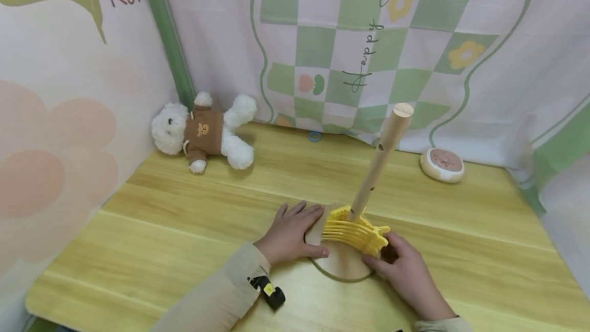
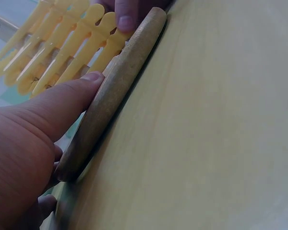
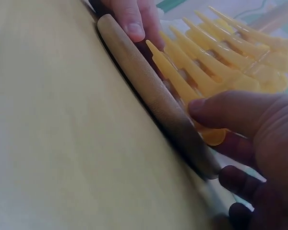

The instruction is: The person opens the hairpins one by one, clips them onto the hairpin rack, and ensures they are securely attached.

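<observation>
A round wooden base (image 1: 341,265) lies on the table, with a thick wooden post (image 1: 380,158) rising from it at a tilt in the head view. Low around the post sits a stack of curved yellow plastic pieces (image 1: 352,234) with lobed ends. My left hand (image 1: 290,232) holds the base's left rim, its thumb flat on top and its other fingers spread along the far side. At the opposite side, my right hand (image 1: 407,270) pinches the right end of the yellow stack close above the base. The right thumb (image 3: 218,108) touches the lowest piece.
A white plush toy (image 1: 207,129) in a brown shirt lies at the back left. Along the back stand a small blue ring (image 1: 314,136) and a round pink-and-white object (image 1: 443,164). Behind the table (image 1: 184,250) hangs a checked curtain (image 1: 318,45).
</observation>
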### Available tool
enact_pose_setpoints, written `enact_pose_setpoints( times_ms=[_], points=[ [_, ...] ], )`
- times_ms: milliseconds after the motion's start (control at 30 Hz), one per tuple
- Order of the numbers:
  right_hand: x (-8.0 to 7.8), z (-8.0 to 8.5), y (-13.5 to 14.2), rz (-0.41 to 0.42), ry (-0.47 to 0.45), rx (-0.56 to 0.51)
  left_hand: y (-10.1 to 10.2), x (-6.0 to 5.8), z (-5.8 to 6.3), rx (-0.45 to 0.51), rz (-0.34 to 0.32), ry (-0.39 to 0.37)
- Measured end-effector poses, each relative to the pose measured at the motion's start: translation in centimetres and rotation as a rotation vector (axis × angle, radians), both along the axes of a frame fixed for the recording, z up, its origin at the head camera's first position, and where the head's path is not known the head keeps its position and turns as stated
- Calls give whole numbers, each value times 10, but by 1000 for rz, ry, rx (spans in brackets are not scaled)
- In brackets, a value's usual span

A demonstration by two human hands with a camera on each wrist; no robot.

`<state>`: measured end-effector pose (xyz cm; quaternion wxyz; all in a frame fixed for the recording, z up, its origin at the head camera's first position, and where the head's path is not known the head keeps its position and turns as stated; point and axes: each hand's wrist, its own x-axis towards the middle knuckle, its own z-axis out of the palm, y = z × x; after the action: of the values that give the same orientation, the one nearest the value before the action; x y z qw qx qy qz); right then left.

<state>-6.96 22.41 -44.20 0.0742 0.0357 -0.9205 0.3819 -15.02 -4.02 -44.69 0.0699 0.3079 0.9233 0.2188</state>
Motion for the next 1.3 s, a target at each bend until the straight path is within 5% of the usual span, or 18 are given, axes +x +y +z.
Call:
enact_pose_setpoints(
  times_ms=[300, 1033, 1300],
  points=[
    [-2, -4, 0, 36, 71, 14, 0, 1, 2, 1, 0, -11],
    [-4, 0, 2, 47, -36, -10, -1, 1, -1, 8, -3, -16],
    [-5, -1, 2, 40, -15, -114, -1, 1, 1, 9, -2, -16]
  ],
)
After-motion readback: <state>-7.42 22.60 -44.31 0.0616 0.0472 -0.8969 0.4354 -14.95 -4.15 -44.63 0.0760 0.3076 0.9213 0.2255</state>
